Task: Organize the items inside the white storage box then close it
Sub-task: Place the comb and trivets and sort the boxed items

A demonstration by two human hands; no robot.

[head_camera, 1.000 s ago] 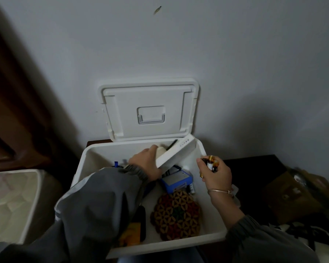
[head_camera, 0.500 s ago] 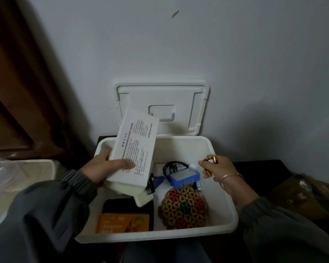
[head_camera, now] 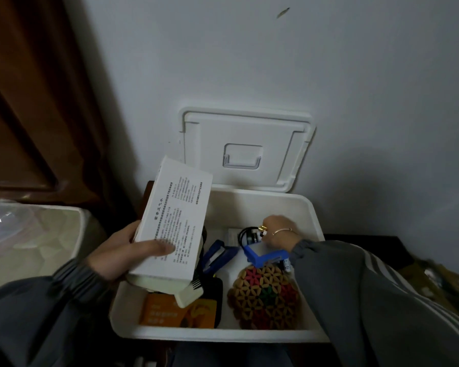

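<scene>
The white storage box (head_camera: 313,215) stands open, its lid (head_camera: 247,147) leaning upright against the wall. My left hand (head_camera: 127,254) grips a white carton printed with text (head_camera: 175,223), held tilted over the box's left side together with other white items under it. My right hand (head_camera: 277,231) reaches down into the back of the box and pinches a small gold-tipped item (head_camera: 261,230) above a blue case (head_camera: 265,254). Inside lie a patterned woven mat (head_camera: 265,295), an orange packet (head_camera: 175,312), a blue stapler-like tool (head_camera: 217,256) and a black cable (head_camera: 245,234).
A pale bin with a clear liner (head_camera: 29,234) stands to the left. Dark wood panelling (head_camera: 24,102) fills the left wall side. A dark surface (head_camera: 368,247) with cluttered brown items (head_camera: 440,282) lies to the right.
My left hand has lifted the white carton out of the box and holds it over the left side. My right hand has dropped into the back of the box with the gold-tipped item.
</scene>
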